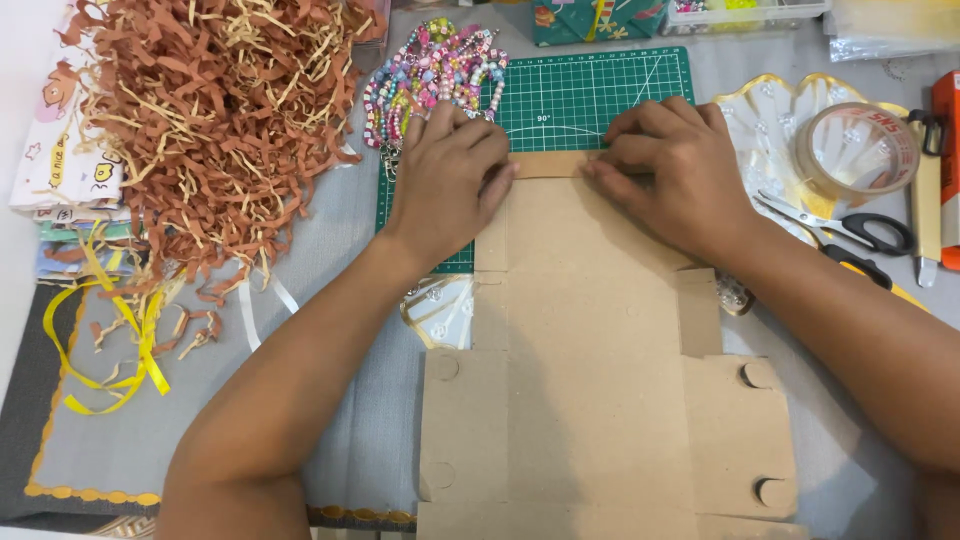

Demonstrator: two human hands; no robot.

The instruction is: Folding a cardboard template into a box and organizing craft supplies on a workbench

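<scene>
A flat, unfolded brown cardboard box blank (590,360) lies on the table, its far end over a green cutting mat (590,95). My left hand (448,175) presses down on the blank's far left corner, fingers flat and together. My right hand (665,170) presses on the far right part of the same narrow end flap (548,164), which shows between the two hands. The fingertips of both hands point toward each other along the flap's fold line.
A heap of brown and cream shredded paper (220,110) fills the upper left, with yellow ribbon (110,340) below it. Colourful bead strands (435,70) lie at the mat's left corner. Right: a clear shell-shaped dish (770,140), tape roll (860,150), scissors (850,228), a utility knife (927,215).
</scene>
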